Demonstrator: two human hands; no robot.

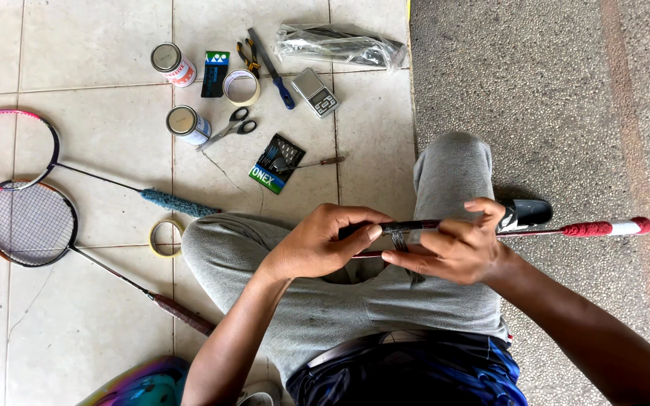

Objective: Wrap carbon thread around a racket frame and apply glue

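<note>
Red-gripped racket handle lies across the lap; left hand and right hand fingers clasp it.

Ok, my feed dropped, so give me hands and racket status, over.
Left hand and right hand both gripping racket handle across lap. Red-wrapped shaft end points right. Nothing in the way.

Floor's split in two here: pale square tiles with thin dark grout lines on the left, a bit scuffed, one hairline crack running across a tile. Right side is rough speckled grey concrete with a faint reddish stripe down it. Soft, even daylight, hardly any hard shadows.
</note>
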